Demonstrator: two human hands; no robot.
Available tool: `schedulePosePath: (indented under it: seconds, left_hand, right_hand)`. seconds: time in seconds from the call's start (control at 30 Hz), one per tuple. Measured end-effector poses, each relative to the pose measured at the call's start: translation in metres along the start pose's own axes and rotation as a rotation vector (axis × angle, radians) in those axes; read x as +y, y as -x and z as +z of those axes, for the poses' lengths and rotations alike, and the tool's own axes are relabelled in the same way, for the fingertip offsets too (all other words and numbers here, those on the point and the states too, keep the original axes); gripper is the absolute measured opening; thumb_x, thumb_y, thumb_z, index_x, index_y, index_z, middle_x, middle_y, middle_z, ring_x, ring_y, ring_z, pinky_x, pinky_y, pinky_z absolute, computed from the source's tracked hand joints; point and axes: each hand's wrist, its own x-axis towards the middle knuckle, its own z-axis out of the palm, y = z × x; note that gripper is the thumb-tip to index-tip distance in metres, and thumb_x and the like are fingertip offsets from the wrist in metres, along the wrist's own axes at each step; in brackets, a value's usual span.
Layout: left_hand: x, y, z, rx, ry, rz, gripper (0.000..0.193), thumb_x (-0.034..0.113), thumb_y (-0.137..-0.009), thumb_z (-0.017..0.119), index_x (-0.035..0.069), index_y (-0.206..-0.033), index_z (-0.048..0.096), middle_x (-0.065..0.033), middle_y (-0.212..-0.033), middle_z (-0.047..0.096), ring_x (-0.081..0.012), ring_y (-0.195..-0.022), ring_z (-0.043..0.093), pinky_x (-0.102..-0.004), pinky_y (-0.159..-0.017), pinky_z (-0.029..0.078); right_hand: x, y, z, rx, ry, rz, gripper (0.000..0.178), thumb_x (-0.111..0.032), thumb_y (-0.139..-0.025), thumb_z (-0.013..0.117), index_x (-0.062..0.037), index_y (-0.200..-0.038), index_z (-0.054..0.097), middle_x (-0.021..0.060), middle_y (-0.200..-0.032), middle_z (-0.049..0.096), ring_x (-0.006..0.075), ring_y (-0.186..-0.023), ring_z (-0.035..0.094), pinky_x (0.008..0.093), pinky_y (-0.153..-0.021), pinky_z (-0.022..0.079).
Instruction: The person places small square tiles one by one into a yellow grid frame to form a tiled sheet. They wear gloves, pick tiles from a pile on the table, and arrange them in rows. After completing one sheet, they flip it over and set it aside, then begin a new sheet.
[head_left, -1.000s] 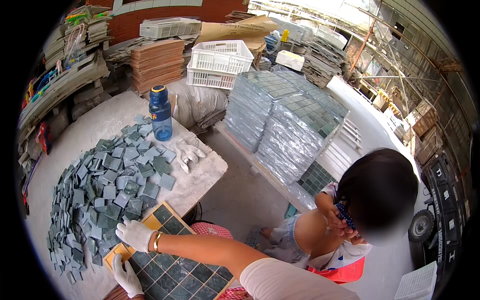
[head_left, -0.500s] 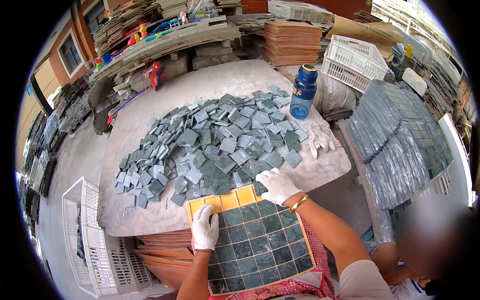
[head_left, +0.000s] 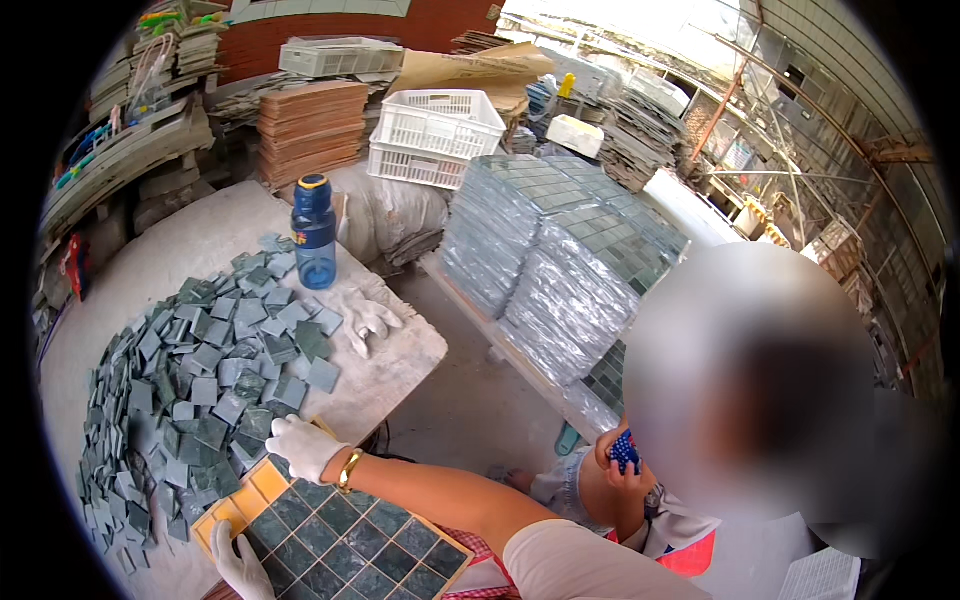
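- Spreading out ahead of me, the pale table (head_left: 398,368) fills the left of my view.
- Past its right corner sits a plastic-wrapped stack (head_left: 575,275) of tile sheets.
- To my right is another person (head_left: 590,488), head blurred, both hands on a small blue spotted thing (head_left: 625,455).
- Loose grey-green tiles (head_left: 205,390) lie heaped on the table.
- White crates (head_left: 435,125) stand beyond it.
- I have the yellow tray (head_left: 265,482) before me at the table's near edge, beside the heap; dark squares cover most of it, but yellow shows along its far strip.
- Upright past the heap is a blue bottle (head_left: 315,240), a pale loose glove (head_left: 370,318) near it.
- My gloved right hand (head_left: 303,447) curls down over the tray's far edge; whether the fingers grip a tile, I cannot tell.
- My gloved left hand (head_left: 240,565) touches the tray's left edge; I cannot tell if it's clamped.
- A gold bracelet (head_left: 349,470) rings my right wrist.
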Motion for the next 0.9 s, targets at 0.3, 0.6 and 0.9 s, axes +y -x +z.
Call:
schedulePosePath:
  seconds: [0.3,0.6,0.9]
  left_hand:
    - [-0.012,-0.007,-0.01,-0.097,-0.088,-0.015,0.028,-0.001,-0.088,0.051,-0.006,-0.116,0.054,-0.0172,-0.12,0.056,-0.0281,-0.11,0.053,-0.0329,-0.096,0.039]
    - [-0.008,-0.009,-0.006,-0.133,-0.033,-0.075,0.033,-0.002,-0.088,0.05,-0.006,-0.12,0.052,-0.0171,-0.122,0.055,-0.0273,-0.114,0.052,-0.0322,-0.098,0.038]
    - [0.015,0.001,-0.013,-0.053,-0.082,0.024,0.028,-0.001,-0.081,0.055,-0.006,-0.109,0.057,-0.0205,-0.115,0.057,-0.0343,-0.108,0.054,-0.0369,-0.096,0.039]
  right_hand:
    - [-0.013,0.013,0.02,0.139,-0.002,0.031,0.013,-0.007,-0.08,0.054,-0.0022,-0.087,0.064,0.0152,-0.095,0.057,0.027,-0.092,0.058,0.0336,-0.08,0.048]
    - [-0.031,0.037,0.029,0.265,-0.062,0.133,0.013,-0.006,-0.077,0.057,-0.0018,-0.089,0.057,0.0128,-0.093,0.055,0.0276,-0.093,0.056,0.034,-0.077,0.05]
    - [-0.035,0.041,0.023,0.138,0.139,-0.021,0.01,-0.012,-0.074,0.058,-0.0067,-0.082,0.06,0.0079,-0.087,0.057,0.0234,-0.088,0.057,0.0318,-0.077,0.047]
